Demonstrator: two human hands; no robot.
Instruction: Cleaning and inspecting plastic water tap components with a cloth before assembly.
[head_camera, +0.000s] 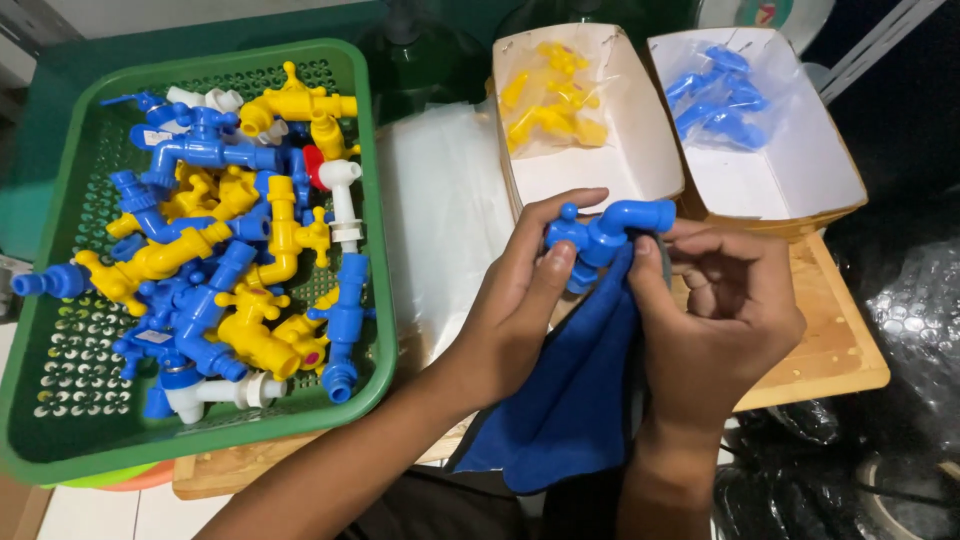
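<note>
head view: wiping a blue tap over the desk

in the head view we hold a blue plastic tap between both hands above the wooden desk; our left hand has its fingers closed round the handle end, thumb pressed on the body; our right hand has its fingers curled tight, pinching a blue cloth up against the spout side; the cloth hangs down from the tap toward our lap.

to do this well, we judge that the left hand should keep the tap steady while the cloth-covered fingers work round the spout and into the handle's notches; turning the tap a little at a time would bring each face under the cloth; a firm pinch matters, since smooth plastic may slip.

to the left sits a green basket heaped with blue and yellow taps; beyond our hands stand two paper trays, one holding bagged yellow taps, the other bagged blue taps; clear plastic bags lie between.
</note>
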